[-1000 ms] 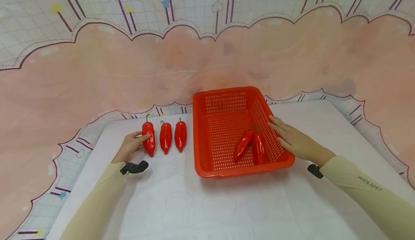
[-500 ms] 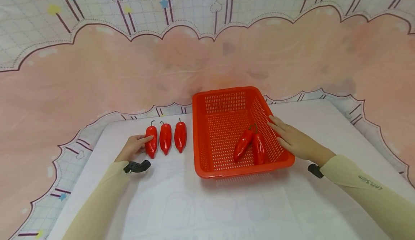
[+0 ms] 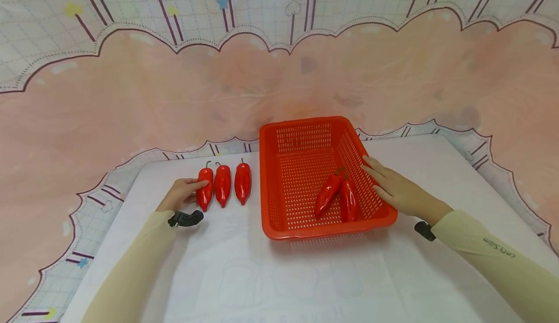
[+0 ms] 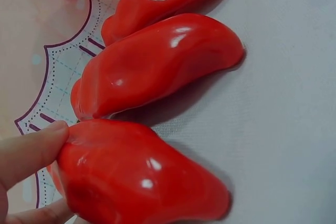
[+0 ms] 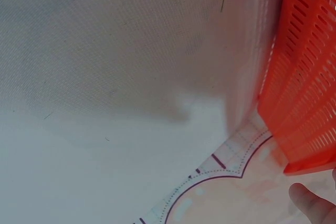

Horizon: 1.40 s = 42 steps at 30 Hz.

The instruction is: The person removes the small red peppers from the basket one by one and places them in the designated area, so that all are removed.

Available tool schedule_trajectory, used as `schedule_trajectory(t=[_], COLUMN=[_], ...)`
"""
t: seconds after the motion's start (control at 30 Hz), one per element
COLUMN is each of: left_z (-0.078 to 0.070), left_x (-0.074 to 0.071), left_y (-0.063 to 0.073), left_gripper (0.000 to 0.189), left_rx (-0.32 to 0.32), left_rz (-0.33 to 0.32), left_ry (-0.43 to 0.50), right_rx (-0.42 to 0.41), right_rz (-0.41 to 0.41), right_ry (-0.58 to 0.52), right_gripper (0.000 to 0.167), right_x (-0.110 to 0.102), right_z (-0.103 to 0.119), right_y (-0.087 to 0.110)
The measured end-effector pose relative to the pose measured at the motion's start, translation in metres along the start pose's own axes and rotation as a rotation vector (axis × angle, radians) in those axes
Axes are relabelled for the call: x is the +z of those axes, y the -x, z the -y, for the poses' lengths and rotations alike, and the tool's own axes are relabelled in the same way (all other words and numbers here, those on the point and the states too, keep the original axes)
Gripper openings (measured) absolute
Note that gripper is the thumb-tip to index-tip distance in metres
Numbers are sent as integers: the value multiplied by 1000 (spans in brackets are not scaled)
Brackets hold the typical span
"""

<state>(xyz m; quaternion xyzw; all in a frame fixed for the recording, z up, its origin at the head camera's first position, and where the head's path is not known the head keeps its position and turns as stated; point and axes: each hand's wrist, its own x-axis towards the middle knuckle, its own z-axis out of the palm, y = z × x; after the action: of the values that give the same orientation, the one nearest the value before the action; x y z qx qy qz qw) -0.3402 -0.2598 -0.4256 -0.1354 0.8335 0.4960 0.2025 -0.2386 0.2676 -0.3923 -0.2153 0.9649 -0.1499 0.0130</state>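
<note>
My left hand [image 3: 180,193] grips a glossy red pepper [image 3: 204,189] at the left end of a row on the table. In the left wrist view the thumb [image 4: 37,148] presses its stem end, and its narrow tip points away from the hand. Close on its right lie a second red pepper [image 3: 222,185] and a third one [image 3: 242,183], stems toward the back. Two more, a tilted pepper [image 3: 327,196] and a straighter pepper [image 3: 349,201], lie inside the red basket [image 3: 269,182]. My right hand [image 3: 395,187] rests with extended fingers against the basket's right side.
A white cloth [image 3: 271,284] covers the table. Behind it hangs a pink and white patterned backdrop [image 3: 196,90]. The basket's slotted wall [image 5: 304,66] rises from the cloth in the right wrist view.
My left hand has moved the leftmost pepper rightward, closer to the second one. The right hand and the basket have stayed put.
</note>
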Motion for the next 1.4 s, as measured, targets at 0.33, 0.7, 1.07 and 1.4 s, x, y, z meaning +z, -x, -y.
schedule_trajectory(t=[0.33,0.7,1.07,1.4], left_z=[-2,-5,-6,-3], left_x=[-1,-2,-4,-11], left_y=[-5,-3,1,1], left_gripper=[74,75,77,80], left_rx=[-26,-43,-45,-50], left_rz=[-11,5,-10,19], left_ry=[-38,37,41,82], right_rx=[-6,-9,-8,-35], right_rz=[-5,-5,-4,-14], right_ry=[3,14,15,28], right_gripper=[61,61,61,58], right_x=[0,-2,0,0], right_z=[-1,2,2,1], right_y=[0,1,0,1])
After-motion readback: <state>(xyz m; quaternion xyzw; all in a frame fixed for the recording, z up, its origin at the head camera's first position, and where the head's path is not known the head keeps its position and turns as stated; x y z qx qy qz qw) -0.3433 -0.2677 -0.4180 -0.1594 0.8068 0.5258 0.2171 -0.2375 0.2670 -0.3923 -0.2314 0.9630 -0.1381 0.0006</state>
